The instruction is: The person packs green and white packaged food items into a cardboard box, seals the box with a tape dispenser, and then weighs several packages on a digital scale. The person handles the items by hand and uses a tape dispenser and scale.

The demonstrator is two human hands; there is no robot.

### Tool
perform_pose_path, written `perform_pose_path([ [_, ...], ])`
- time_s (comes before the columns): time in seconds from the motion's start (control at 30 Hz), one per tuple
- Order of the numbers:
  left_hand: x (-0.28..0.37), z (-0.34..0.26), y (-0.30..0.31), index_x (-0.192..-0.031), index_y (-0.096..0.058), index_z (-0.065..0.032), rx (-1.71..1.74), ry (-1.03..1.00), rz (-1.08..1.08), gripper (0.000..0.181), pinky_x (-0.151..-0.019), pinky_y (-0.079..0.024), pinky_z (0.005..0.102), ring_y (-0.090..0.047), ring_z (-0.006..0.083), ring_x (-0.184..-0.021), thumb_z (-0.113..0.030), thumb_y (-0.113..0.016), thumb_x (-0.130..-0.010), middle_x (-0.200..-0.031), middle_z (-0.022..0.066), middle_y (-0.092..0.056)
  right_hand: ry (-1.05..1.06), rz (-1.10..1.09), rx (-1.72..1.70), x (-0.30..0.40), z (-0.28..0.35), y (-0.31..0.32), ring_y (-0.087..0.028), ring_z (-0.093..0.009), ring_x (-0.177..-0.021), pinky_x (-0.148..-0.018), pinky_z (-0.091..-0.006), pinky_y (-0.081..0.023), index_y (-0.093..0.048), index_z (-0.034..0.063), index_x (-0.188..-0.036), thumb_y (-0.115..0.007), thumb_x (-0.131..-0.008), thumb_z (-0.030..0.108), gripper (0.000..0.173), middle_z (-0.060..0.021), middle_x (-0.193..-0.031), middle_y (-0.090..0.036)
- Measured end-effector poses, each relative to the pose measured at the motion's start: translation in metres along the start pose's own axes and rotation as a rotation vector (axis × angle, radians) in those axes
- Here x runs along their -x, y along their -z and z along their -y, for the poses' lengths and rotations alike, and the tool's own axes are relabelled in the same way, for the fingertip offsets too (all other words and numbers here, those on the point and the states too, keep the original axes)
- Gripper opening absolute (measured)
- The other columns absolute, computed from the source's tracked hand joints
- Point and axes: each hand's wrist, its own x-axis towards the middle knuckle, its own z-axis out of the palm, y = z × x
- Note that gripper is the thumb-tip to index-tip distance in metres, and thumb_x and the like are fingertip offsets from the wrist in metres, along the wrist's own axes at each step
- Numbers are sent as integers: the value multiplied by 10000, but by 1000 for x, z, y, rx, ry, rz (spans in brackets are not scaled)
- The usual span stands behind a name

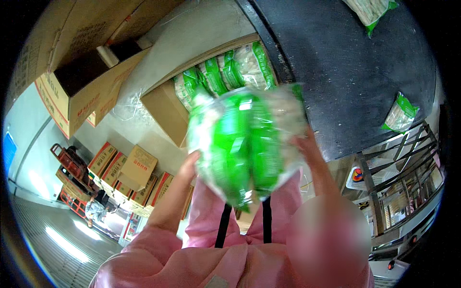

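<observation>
Two clear and green plastic bags of pale food (248,144) are pressed together between my hands, in front of my body and blurred by motion. My left hand (191,163) grips their left side, and my right hand (304,144) grips the right side; the bags hide some of the fingers. Just beyond them an open cardboard box (164,108) holds a row of similar green and clear bags (230,68). The held bags cover the near part of this box.
A dark table (353,79) at the right bears similar bags (401,113). Cardboard cartons (138,167) are stacked at the lower left, near a person (95,208). Large open cartons (83,93) stand upper left. A metal rack (374,194) and white basket (381,169) are at right.
</observation>
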Motion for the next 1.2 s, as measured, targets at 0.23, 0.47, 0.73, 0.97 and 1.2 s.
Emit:
perform_pose_path([
  [0.23,41,-17,102,-1493,-280,-13,-52,-225,-216,845,-1095,-372,427,-478,286,-1293,-371,-674,-836,-1409,131,-488,237,28,821,-225,-49,-138,-376,-379,-1386,-1144,-466,-303,-102,74,-1562,-770,-767,520,1129,-280,-1533,-300],
  [0.47,-228,-26,138,-1549,-189,-99,-1056,-586,-843,793,-1107,-332,465,-370,384,-1356,-334,-631,-934,-1526,239,-289,681,-51,931,-125,-18,-102,-468,-393,-1304,-1091,-455,-363,-407,22,-1430,-603,-928,279,597,-241,-1400,-494],
  [0.73,-205,-70,-49,-1509,-333,-135,-1394,-1099,-684,810,-1152,-264,526,-263,442,-1414,3,-639,-773,-1563,208,-229,758,-982,921,-24,31,206,-496,-284,-1221,-1043,-402,-390,-450,40,-1402,-615,-893,37,535,-144,-1381,-480],
  [0.97,-225,-177,-400,-1355,-477,-6,-878,-1016,40,565,-1045,-402,397,-531,295,-1196,-153,-714,-864,-1265,165,-566,401,-1637,-305,-36,39,518,-527,-366,-1213,-1026,-439,-422,-299,-74,-1457,-776,-774,489,1005,-255,-1427,-432],
  [1.2,-351,-308,-635,-1434,-309,36,-1406,-1368,-378,1139,-1071,-402,426,-476,367,-1302,-567,-844,-629,-1392,263,-477,435,-876,-737,-44,95,608,-470,-336,-1293,-1084,-480,-378,-209,10,-1519,-776,-755,571,1104,-205,-1507,-352],
])
